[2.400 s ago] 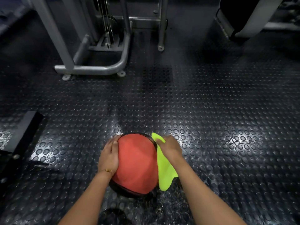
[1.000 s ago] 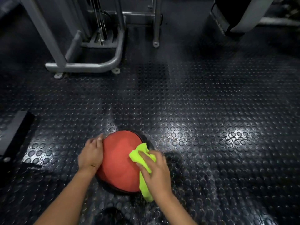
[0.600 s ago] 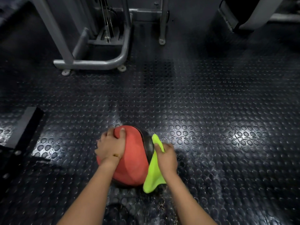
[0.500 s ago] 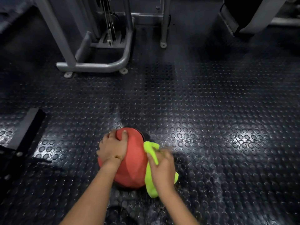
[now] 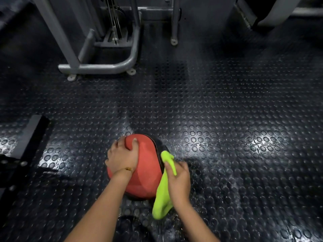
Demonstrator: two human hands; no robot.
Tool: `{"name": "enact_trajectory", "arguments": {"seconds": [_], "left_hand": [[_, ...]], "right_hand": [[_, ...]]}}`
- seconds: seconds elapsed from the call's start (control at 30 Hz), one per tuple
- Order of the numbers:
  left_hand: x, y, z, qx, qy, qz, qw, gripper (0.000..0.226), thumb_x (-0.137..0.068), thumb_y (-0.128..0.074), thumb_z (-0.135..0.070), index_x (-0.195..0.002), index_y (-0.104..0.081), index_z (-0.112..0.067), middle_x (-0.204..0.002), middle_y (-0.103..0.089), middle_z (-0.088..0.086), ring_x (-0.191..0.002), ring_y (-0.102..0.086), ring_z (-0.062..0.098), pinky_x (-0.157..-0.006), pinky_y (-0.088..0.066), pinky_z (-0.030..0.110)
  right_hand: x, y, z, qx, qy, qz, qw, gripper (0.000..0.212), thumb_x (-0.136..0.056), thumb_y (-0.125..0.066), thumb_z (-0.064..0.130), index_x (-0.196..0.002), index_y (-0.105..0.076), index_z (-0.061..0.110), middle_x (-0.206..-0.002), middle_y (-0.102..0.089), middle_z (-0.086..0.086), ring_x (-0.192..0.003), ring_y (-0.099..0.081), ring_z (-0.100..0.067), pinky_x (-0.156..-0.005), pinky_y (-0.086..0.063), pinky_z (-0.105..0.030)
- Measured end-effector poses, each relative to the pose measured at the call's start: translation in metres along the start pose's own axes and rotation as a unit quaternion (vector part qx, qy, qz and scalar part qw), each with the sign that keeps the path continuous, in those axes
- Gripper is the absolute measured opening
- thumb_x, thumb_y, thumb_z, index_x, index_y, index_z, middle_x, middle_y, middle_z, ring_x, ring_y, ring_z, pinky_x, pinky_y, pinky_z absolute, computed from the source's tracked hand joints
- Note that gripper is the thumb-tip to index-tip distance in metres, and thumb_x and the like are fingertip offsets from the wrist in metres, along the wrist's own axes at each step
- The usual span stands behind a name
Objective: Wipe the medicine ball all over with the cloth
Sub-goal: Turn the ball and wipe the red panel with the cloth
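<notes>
A red medicine ball (image 5: pixel 145 173) with a black band down its right side sits on the studded floor, low in the middle of the view. My left hand (image 5: pixel 121 158) grips the ball's upper left, thumb and fingers curled into a dent in its surface. My right hand (image 5: pixel 179 182) holds a bright yellow-green cloth (image 5: pixel 164 191) against the ball's right side, over the black band. The cloth's lower end hangs toward the floor. The ball's underside and far side are hidden.
Black studded rubber flooring (image 5: pixel 227 119) spreads all around. A grey weight machine frame (image 5: pixel 97 67) stands at the back left, with a thin post (image 5: pixel 174 23) beside it. A dark flat machine part (image 5: pixel 26 142) lies at the left. Another machine base (image 5: pixel 262 16) is back right.
My left hand shifted from the ball's left side onto its top left and gripped it. The ball turned, showing its black band. My right hand rubbed the cloth along the right side.
</notes>
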State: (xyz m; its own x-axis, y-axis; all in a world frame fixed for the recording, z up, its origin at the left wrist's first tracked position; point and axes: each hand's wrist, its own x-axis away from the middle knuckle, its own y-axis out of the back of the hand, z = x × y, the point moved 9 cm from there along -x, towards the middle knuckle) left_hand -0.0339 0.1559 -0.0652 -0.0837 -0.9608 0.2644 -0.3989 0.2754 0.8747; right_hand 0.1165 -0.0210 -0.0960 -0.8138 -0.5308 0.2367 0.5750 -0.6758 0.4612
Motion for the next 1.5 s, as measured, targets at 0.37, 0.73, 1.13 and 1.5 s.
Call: {"name": "enact_trajectory", "arguments": {"seconds": [0.37, 0.73, 1.13, 1.5], "left_hand": [[-0.012, 0.000, -0.006, -0.015, -0.071, 0.047, 0.996, 0.059, -0.088, -0.032, -0.061, -0.139, -0.038, -0.031, -0.147, -0.036, 0.002, -0.133, -0.036, 0.027, -0.106, -0.034, 0.047], [-0.001, 0.002, -0.008, 0.008, -0.110, 0.033, 0.993, 0.055, -0.089, -0.037, -0.058, -0.138, -0.040, -0.034, -0.148, -0.037, -0.001, -0.134, -0.035, 0.025, -0.109, -0.032, 0.045], [0.024, 0.012, 0.005, 0.028, -0.159, 0.006, 0.987, 0.070, -0.077, -0.026, -0.063, -0.136, -0.044, -0.030, -0.145, -0.040, -0.002, -0.133, -0.036, 0.019, -0.109, -0.032, 0.044], [0.033, 0.008, 0.008, 0.004, -0.175, 0.009, 0.984, 0.074, -0.075, -0.020, -0.065, -0.137, -0.040, -0.030, -0.147, -0.037, 0.000, -0.135, -0.031, 0.021, -0.112, -0.026, 0.043]], "right_hand": [[0.015, 0.001, 0.015, 0.019, 0.059, -0.007, 0.998, 0.041, -0.082, -0.054, 0.045, -0.106, -0.069, 0.016, -0.095, -0.053, -0.001, -0.090, -0.053, -0.020, -0.076, -0.044, -0.031], [0.032, -0.003, 0.031, 0.005, 0.064, -0.011, 0.998, 0.049, -0.078, -0.049, 0.055, -0.104, -0.070, 0.019, -0.093, -0.050, 0.003, -0.087, -0.052, -0.016, -0.073, -0.037, -0.019], [0.012, 0.005, 0.023, 0.045, 0.028, 0.006, 0.999, 0.032, -0.085, -0.059, 0.040, -0.095, -0.069, 0.012, -0.094, -0.057, -0.004, -0.084, -0.057, -0.024, -0.073, -0.046, -0.033], [-0.006, -0.004, 0.035, 0.063, 0.070, 0.054, 0.994, 0.028, -0.086, -0.061, 0.036, -0.092, -0.071, 0.010, -0.092, -0.048, 0.005, -0.084, -0.052, -0.015, -0.071, -0.041, -0.028]]}}
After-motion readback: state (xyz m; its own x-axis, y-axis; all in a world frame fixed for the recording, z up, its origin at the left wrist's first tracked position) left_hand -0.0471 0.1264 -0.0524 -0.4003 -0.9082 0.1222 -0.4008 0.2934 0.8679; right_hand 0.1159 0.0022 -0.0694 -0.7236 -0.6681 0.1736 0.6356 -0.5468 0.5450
